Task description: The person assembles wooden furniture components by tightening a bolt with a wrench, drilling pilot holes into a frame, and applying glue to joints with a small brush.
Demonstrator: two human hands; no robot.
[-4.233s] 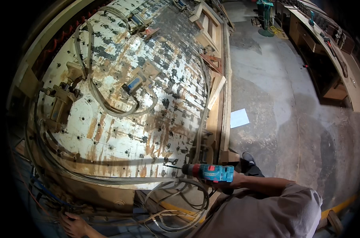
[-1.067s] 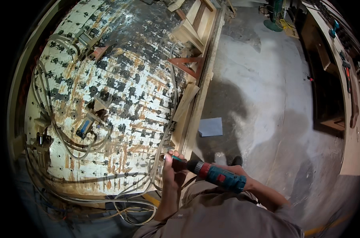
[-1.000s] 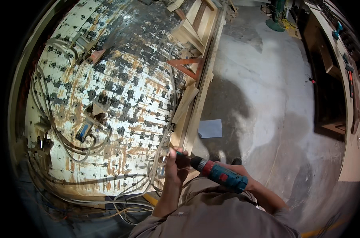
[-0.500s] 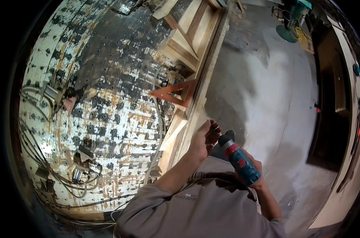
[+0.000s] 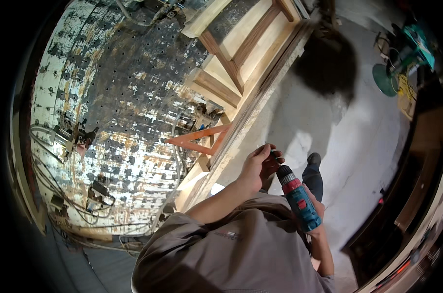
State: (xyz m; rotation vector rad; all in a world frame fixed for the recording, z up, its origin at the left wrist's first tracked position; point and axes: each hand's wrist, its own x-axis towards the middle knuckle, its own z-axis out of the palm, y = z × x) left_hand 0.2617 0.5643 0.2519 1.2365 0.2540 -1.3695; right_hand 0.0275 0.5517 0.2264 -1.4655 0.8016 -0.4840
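My right hand (image 5: 317,205) is wrapped round a teal and red cordless drill (image 5: 303,211), its black chuck pointing up and to the left. My left hand (image 5: 253,171) is just off the chuck with its fingers curled and pinched together. Something small and thin seems to sit between those fingertips, in line with the chuck, but I cannot make out its kind. Left of my hands, an orange-red triangular set square (image 5: 203,138) rests across the edge of the long wooden frame (image 5: 251,90).
To the left lies a large perforated worktop (image 5: 129,112), worn and paint-stained, with metal clamps (image 5: 65,139) and grey hoses (image 5: 41,178) on it. A green stand (image 5: 386,80) with a yellow cord is at far right. A dark wooden panel (image 5: 402,195) leans along the right.
My view has swung, so the bench and floor appear shifted and a shoe and trouser leg now show beside the drill. Both hands stay close together at the drill.
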